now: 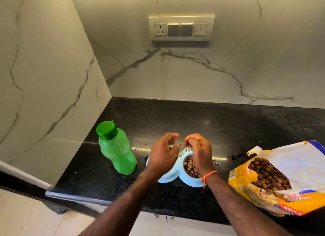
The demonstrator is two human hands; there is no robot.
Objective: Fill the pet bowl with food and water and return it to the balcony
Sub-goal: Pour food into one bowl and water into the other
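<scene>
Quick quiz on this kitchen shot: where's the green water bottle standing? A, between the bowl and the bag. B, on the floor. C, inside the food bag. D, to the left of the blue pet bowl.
D: the green water bottle stands upright on the black counter, left of the blue pet bowl.

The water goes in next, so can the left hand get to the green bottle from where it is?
Probably yes. The left hand hovers over the blue pet bowl, and the green bottle stands capped and upright just to its left on the counter, nothing between them.
</scene>
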